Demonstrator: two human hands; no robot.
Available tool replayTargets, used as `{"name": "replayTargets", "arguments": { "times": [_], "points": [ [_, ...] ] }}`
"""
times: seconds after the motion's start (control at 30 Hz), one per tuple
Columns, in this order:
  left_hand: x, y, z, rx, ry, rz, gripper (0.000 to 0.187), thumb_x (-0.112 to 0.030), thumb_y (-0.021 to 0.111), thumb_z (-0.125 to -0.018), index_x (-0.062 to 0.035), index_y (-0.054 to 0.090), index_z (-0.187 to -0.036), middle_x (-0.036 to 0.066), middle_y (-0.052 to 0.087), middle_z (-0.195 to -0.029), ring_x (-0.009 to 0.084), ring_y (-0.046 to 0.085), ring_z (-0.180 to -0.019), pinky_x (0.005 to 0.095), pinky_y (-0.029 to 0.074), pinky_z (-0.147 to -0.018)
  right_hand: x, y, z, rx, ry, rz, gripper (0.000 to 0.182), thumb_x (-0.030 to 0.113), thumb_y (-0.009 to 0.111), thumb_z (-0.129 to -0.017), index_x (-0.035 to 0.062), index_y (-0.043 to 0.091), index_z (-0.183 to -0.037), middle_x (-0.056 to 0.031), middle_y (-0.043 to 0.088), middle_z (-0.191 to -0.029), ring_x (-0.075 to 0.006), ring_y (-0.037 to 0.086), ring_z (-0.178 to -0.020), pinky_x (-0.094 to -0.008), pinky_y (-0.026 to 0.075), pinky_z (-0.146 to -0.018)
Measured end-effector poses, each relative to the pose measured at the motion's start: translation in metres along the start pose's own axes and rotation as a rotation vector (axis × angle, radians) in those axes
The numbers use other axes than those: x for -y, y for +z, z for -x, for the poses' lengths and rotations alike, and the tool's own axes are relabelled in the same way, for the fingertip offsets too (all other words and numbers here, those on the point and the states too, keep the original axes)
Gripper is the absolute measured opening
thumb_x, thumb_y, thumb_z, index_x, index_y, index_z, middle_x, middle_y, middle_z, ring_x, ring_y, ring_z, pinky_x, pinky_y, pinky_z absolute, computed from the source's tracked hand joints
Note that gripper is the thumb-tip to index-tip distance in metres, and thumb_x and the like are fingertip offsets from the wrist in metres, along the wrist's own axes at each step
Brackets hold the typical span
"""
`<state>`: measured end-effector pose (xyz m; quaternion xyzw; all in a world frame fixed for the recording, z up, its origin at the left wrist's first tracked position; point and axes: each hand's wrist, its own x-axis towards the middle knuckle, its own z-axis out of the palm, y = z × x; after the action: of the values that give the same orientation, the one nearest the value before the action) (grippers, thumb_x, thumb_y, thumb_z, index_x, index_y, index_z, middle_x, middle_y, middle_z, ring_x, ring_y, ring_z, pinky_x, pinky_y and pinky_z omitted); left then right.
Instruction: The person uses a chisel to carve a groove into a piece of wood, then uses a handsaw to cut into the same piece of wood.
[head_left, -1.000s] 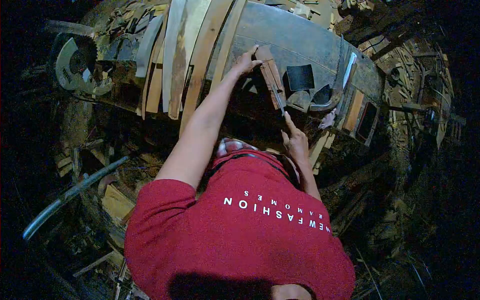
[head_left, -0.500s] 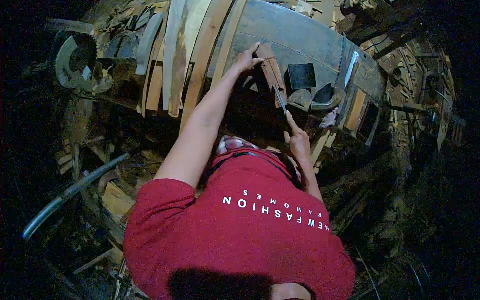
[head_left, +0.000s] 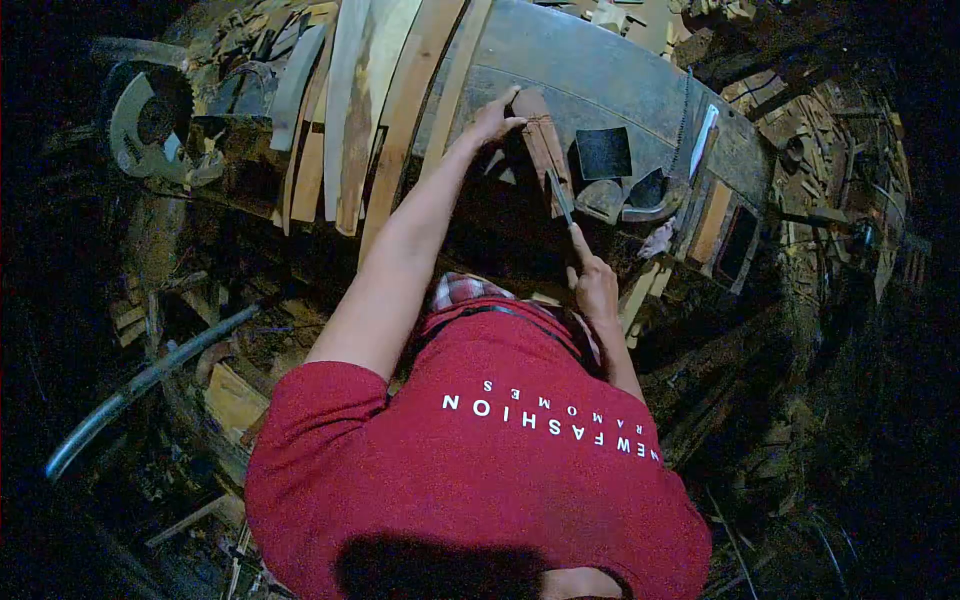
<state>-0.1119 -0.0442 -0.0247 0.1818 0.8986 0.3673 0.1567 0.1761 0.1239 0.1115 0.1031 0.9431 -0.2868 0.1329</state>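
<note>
Pressed to the workbench, a reddish-brown wooden piece [head_left: 543, 142] with a rounded far end slants toward me. My left hand [head_left: 495, 120] grips that piece near its far end, thumb lying across the edge. In my right hand [head_left: 597, 287] is a narrow metal-bladed hand tool [head_left: 561, 196], index finger stretched along it. Its blade rests over the near part of the wood, pointing away from me. Right of the wood lies a dark square sheet [head_left: 603, 153], with a small rounded block [head_left: 601, 199] just below it.
Long boards [head_left: 408, 120] lie side by side across the left of the bench [head_left: 600, 60]. A handsaw [head_left: 703, 140] and a flat wooden strip [head_left: 711, 220] lie to the right. A metal pipe [head_left: 150, 385] slants at lower left, and wood scraps [head_left: 800, 175] cover the ground.
My right hand and the blade have shifted very slightly along the wood. My left hand and the wooden piece stay in place.
</note>
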Motion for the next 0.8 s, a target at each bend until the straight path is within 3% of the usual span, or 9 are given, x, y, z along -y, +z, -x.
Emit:
{"name": "replayTargets", "arguments": {
  "times": [0.07, 0.2, 0.27, 0.43, 0.47, 0.53, 0.63, 0.73, 0.8],
  "points": [
    [0.000, 0.001, 0.002, -0.042, 0.076, 0.056, 0.073, -0.036, 0.069, -0.072, -0.0174, 0.033, -0.133, 0.021, 0.051, -0.119, 0.0370, 0.048, -0.110, 0.0411, 0.040, -0.090, -0.001, -0.001, 0.000, -0.008, -0.011, -0.015, 0.077, 0.008, 0.064, -0.072, 0.0282, 0.027, -0.136, -0.0168, 0.054, -0.068, -0.0373, 0.056, -0.065, -0.0468, 0.044, -0.056],
    [-0.008, 0.000, 0.005, -0.024, -0.002, 0.035, 0.071, -0.035, 0.069, -0.072, -0.0157, 0.036, -0.132, 0.020, 0.051, -0.119, 0.0358, 0.048, -0.110, 0.0408, 0.039, -0.091, 0.000, 0.001, -0.012, -0.003, -0.036, 0.012, 0.077, 0.009, 0.064, -0.072, 0.0279, 0.027, -0.136, -0.0172, 0.056, -0.071, -0.0372, 0.057, -0.066, -0.0467, 0.045, -0.058],
    [-0.006, -0.004, 0.001, 0.051, 0.014, 0.096, 0.075, -0.035, 0.069, -0.073, -0.0194, 0.030, -0.136, 0.015, 0.045, -0.128, 0.0294, 0.046, -0.116, 0.0373, 0.038, -0.094, 0.004, 0.003, -0.032, -0.006, -0.047, 0.015, 0.076, 0.009, 0.064, -0.072, 0.0278, 0.028, -0.136, -0.0175, 0.057, -0.073, -0.0370, 0.057, -0.067, -0.0466, 0.045, -0.059],
    [0.007, 0.004, -0.006, -0.008, 0.025, 0.098, 0.073, -0.031, 0.072, -0.071, -0.0150, 0.036, -0.132, 0.015, 0.047, -0.126, 0.0292, 0.047, -0.115, 0.0368, 0.037, -0.095, 0.015, -0.002, -0.037, -0.007, -0.024, -0.066, 0.070, 0.006, 0.059, -0.074, 0.0260, 0.031, -0.135, -0.0235, 0.057, -0.077, -0.0406, 0.054, -0.069, -0.0436, 0.043, -0.062],
    [0.012, 0.008, -0.006, -0.045, 0.066, 0.137, 0.073, -0.029, 0.074, -0.068, -0.0140, 0.038, -0.131, 0.015, 0.049, -0.124, 0.0295, 0.048, -0.114, 0.0366, 0.037, -0.095, 0.013, -0.002, -0.031, 0.027, -0.005, -0.024, 0.072, 0.012, 0.061, -0.075, 0.0287, 0.027, -0.136, -0.0187, 0.059, -0.075, -0.0371, 0.058, -0.070, -0.0461, 0.046, -0.061],
    [0.014, 0.010, -0.008, -0.082, 0.106, 0.178, 0.074, -0.026, 0.076, -0.066, -0.0131, 0.040, -0.130, 0.016, 0.050, -0.122, 0.0299, 0.049, -0.113, 0.0365, 0.037, -0.095, 0.012, -0.004, -0.019, 0.011, -0.009, -0.026, 0.071, 0.011, 0.060, -0.075, 0.0289, 0.027, -0.136, -0.0185, 0.058, -0.073, -0.0369, 0.058, -0.069, -0.0464, 0.046, -0.061],
    [0.003, 0.002, -0.004, -0.048, 0.082, 0.227, 0.072, -0.027, 0.075, -0.066, -0.0126, 0.042, -0.128, 0.015, 0.050, -0.123, 0.0289, 0.048, -0.114, 0.0359, 0.037, -0.095, 0.012, -0.009, -0.020, 0.011, -0.018, -0.040, 0.071, 0.010, 0.059, -0.075, 0.0285, 0.027, -0.136, -0.0181, 0.058, -0.070, -0.0363, 0.058, -0.066, -0.0465, 0.046, -0.059],
    [-0.007, -0.004, 0.001, 0.052, -0.076, 0.146, 0.072, -0.025, 0.075, -0.067, -0.0110, 0.041, -0.129, 0.015, 0.049, -0.124, 0.0280, 0.047, -0.115, 0.0350, 0.037, -0.095, 0.011, -0.008, -0.022, 0.001, -0.038, -0.034, 0.072, 0.009, 0.059, -0.074, 0.0272, 0.028, -0.136, -0.0181, 0.058, -0.068, -0.0357, 0.057, -0.063, -0.0456, 0.046, -0.057],
    [0.000, 0.001, -0.004, -0.084, 0.186, 0.210, 0.073, -0.026, 0.075, -0.067, -0.0114, 0.041, -0.129, 0.016, 0.049, -0.123, 0.0296, 0.048, -0.114, 0.0351, 0.038, -0.094, 0.009, -0.005, -0.020, -0.014, -0.049, 0.016, 0.074, 0.009, 0.062, -0.072, 0.0253, 0.028, -0.136, -0.0180, 0.058, -0.068, -0.0350, 0.057, -0.061, -0.0444, 0.046, -0.056]
  ]
}}
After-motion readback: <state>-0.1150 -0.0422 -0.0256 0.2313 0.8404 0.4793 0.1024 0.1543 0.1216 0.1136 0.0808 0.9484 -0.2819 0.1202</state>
